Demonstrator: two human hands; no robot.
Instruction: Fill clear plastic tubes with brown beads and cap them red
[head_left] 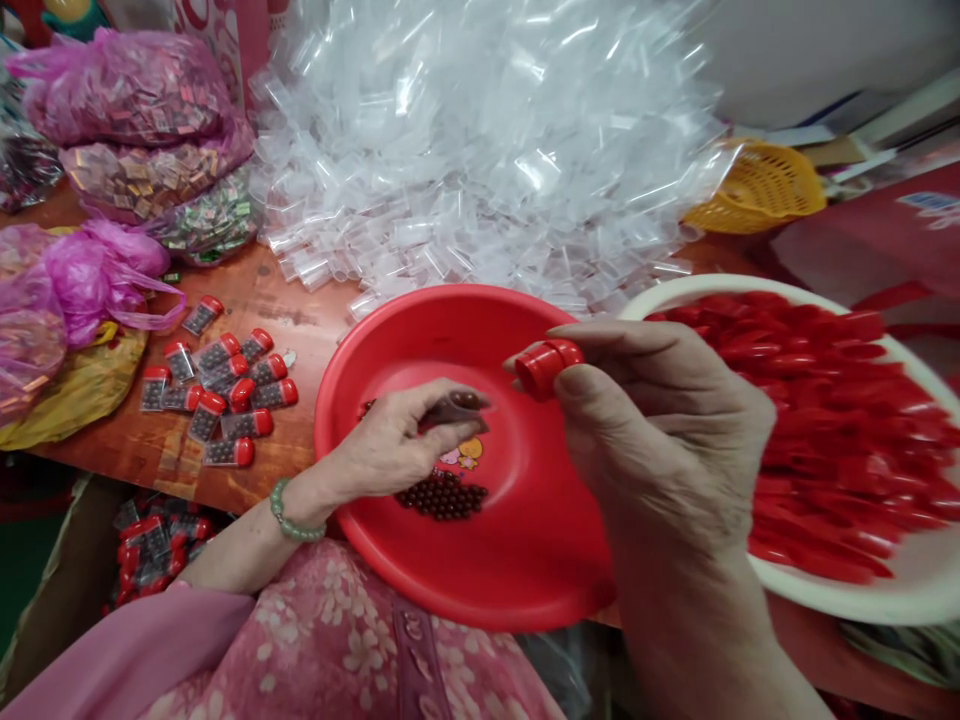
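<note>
My left hand (397, 440), with a green bead bracelet at the wrist, is closed on a small clear plastic tube (454, 405) holding dark beads. It hangs over the red basin (555, 540), where loose dark brown beads (446, 497) lie on the bottom. Between thumb and fingers my right hand (660, 430) pinches a red plastic cap (547, 368), its hollow end facing left toward the tube. Cap and tube are apart. On the table to the left lie several filled tubes with red caps (225, 385).
A big heap of clear empty tubes (465, 150) stands behind the basin. To the right, a cream basin (847, 605) holds many red caps (825, 430). Pink bags (135, 90) sit far left, a yellow basket (765, 190) back right. More capped tubes (154, 550) lie in a box below.
</note>
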